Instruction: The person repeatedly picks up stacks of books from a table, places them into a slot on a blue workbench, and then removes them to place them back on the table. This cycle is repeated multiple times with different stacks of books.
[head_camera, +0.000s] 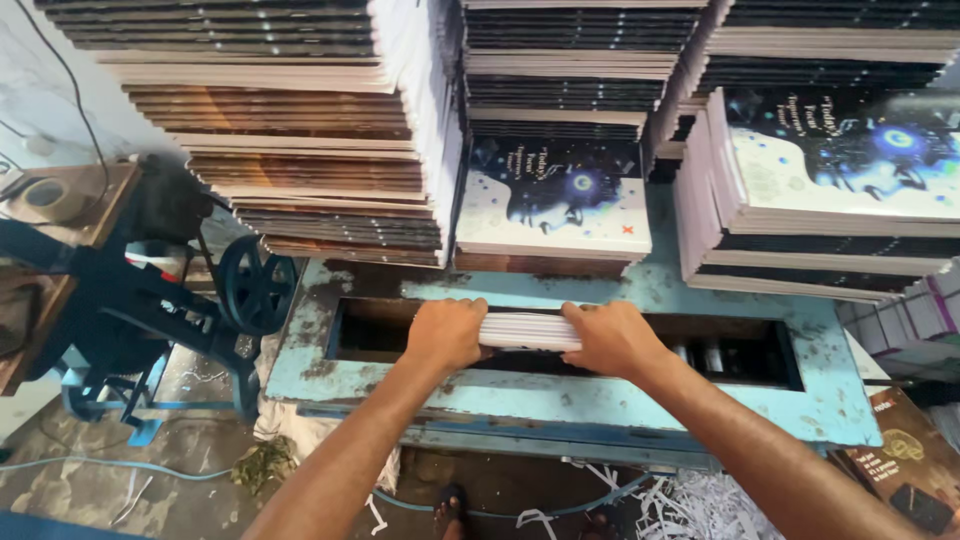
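Head view: book block (530, 331) lies crosswise between hands.

Two hands grip one white book block (530, 331) between them; beyond the grip, two books (555, 195) show illustrated covers atop about five tall stacks (290, 140); one handwheel (255, 284) left of it
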